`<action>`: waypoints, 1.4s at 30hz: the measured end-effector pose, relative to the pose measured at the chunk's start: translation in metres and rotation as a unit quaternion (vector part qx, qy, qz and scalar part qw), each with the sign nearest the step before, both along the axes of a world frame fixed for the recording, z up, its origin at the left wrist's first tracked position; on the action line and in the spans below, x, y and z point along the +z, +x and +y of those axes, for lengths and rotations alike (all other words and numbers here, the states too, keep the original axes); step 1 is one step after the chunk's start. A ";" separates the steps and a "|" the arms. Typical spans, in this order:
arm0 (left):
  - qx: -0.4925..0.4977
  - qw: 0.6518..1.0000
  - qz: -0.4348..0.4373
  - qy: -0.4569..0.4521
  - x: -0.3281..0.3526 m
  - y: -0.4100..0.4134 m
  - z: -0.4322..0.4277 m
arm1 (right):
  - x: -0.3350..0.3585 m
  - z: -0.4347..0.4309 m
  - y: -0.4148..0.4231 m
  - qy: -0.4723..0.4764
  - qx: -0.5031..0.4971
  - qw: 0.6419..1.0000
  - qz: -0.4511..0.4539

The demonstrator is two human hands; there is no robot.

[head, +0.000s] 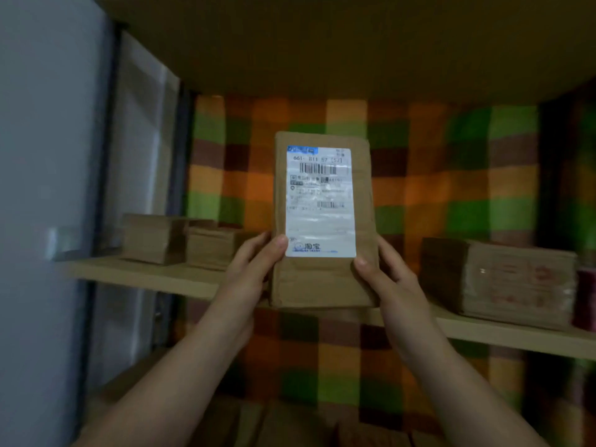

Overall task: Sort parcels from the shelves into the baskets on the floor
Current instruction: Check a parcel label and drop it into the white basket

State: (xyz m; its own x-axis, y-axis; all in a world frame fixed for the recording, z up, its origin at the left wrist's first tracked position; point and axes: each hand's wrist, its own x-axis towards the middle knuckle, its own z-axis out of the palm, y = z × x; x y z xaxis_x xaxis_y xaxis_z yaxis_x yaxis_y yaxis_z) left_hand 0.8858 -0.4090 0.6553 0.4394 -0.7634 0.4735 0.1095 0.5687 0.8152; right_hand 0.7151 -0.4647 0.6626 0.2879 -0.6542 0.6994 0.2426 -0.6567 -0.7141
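Note:
A flat brown cardboard parcel (pixel 322 279) with a white shipping label facing me is held upright in front of the middle shelf (pixel 145 275). My left hand (pixel 250 272) grips its lower left edge, thumb on the label's corner. My right hand (pixel 392 282) grips the lower right edge, thumb on the front. The fingers of both hands are hidden behind the parcel. No basket is in view.
Two small brown boxes (pixel 180 240) sit on the shelf at the left. A larger taped box (pixel 503 282) lies at the right with a dark red item (pixel 585 298) beside it. A checked cloth (pixel 435 175) hangs behind. More boxes (pixel 290 424) lie on the lower shelf.

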 end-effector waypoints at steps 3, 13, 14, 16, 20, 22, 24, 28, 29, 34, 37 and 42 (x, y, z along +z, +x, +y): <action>0.074 0.997 0.032 0.004 -0.025 0.000 0.042 | -0.019 0.019 0.010 0.036 0.093 0.995 0.025; 0.277 0.944 0.061 0.169 -0.138 0.013 0.190 | -0.137 0.096 0.073 0.142 0.309 0.932 0.123; 0.292 0.936 0.071 0.184 -0.154 0.016 0.207 | -0.150 0.109 0.082 0.151 0.326 0.923 0.135; 0.321 0.919 0.093 0.209 -0.177 0.021 0.234 | -0.174 0.129 0.097 0.157 0.354 0.909 0.152; 0.364 0.876 0.161 0.272 -0.239 0.032 0.299 | -0.242 0.178 0.135 0.187 0.410 0.859 0.242; 0.370 0.865 0.179 0.287 -0.260 0.035 0.315 | -0.261 0.190 0.142 0.187 0.425 0.844 0.269; 0.384 0.839 0.233 0.307 -0.298 0.038 0.346 | -0.295 0.217 0.160 0.210 0.443 0.810 0.322; 0.386 0.804 0.317 0.324 -0.360 0.044 0.386 | -0.346 0.259 0.189 0.216 0.456 0.763 0.404; 0.381 0.800 0.326 0.330 -0.373 0.045 0.393 | -0.357 0.265 0.194 0.218 0.462 0.752 0.416; 0.357 0.769 0.388 0.361 -0.435 0.072 0.415 | -0.424 0.287 0.234 0.254 0.444 0.709 0.485; 0.358 0.740 0.430 0.374 -0.482 0.086 0.415 | -0.475 0.289 0.257 0.283 0.432 0.684 0.515; 0.375 0.699 0.456 0.404 -0.560 0.100 0.410 | -0.564 0.290 0.291 0.275 0.408 0.642 0.588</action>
